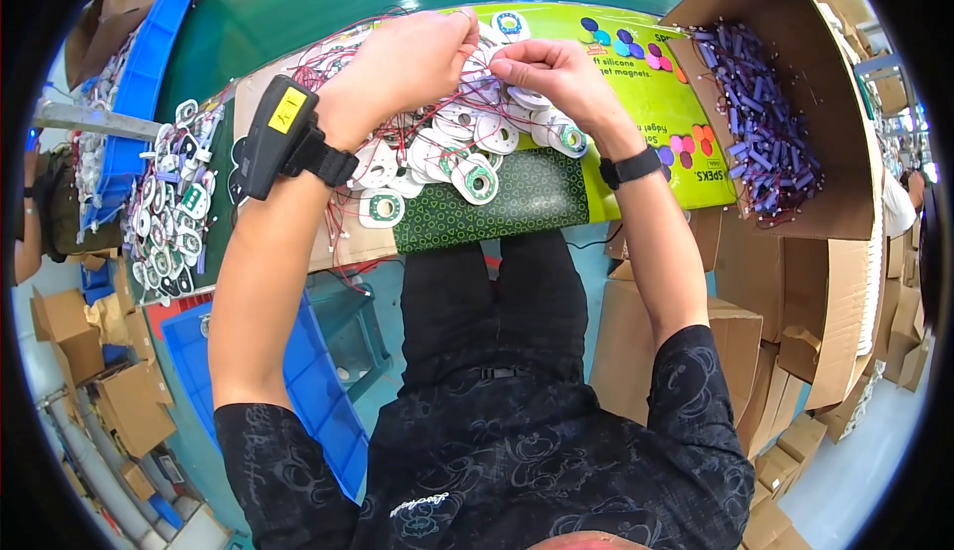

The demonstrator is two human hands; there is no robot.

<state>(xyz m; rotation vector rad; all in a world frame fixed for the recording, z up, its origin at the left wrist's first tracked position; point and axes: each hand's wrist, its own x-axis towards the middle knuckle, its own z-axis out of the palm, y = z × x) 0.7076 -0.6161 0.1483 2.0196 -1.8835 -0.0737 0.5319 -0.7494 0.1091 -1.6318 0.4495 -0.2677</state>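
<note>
Both hands are raised close together over a heap of round white discs (pixel 459 123) with green circuit rings and red wires. My left hand (pixel 422 58) is closed, its thumb and fingers pinched; what lies between the fingertips is hidden. Opposite it, my right hand (pixel 558 71) pinches with thumb and forefinger at something too small to name. Thin wires (pixel 396 133) tangle under and around both hands. One disc with a green ring (pixel 475 181) lies near the front of the heap, and another disc (pixel 382 208) sits by the table edge.
At the right, an open cardboard box (pixel 845 103) holds many purple cylinders (pixel 760 118) with wires. More discs (pixel 174 207) are piled at the left, beside a blue tray (pixel 147 63). Printed green sheets (pixel 651 93) cover part of the table. A blue crate (pixel 333 401) stands below.
</note>
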